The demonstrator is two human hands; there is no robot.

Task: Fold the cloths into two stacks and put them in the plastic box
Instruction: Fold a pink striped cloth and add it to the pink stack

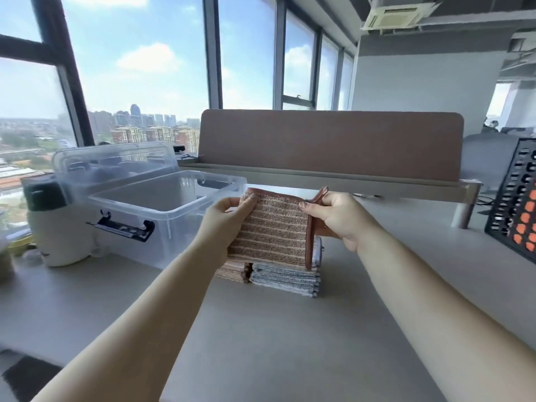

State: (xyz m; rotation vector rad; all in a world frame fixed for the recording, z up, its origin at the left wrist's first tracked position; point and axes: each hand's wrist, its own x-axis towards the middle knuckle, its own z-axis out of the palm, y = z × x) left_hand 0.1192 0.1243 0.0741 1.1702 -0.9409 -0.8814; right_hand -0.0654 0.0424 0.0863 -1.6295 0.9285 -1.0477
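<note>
Brown striped cloth (272,230) hangs folded, our left hand (229,213) pinching one upper corner, our right hand (333,216) the other. Soft, light and limp, we judge, so corners hold best. Just below sit a brown stack (232,272) and a grey stack (285,278); the plastic box (162,224) stands beyond the left hand.

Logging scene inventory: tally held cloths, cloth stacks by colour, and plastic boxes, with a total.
Brown cloth, held: 1
Brown stack: 1
Grey stack: 1
Plastic box: 1
Total: 4
</note>
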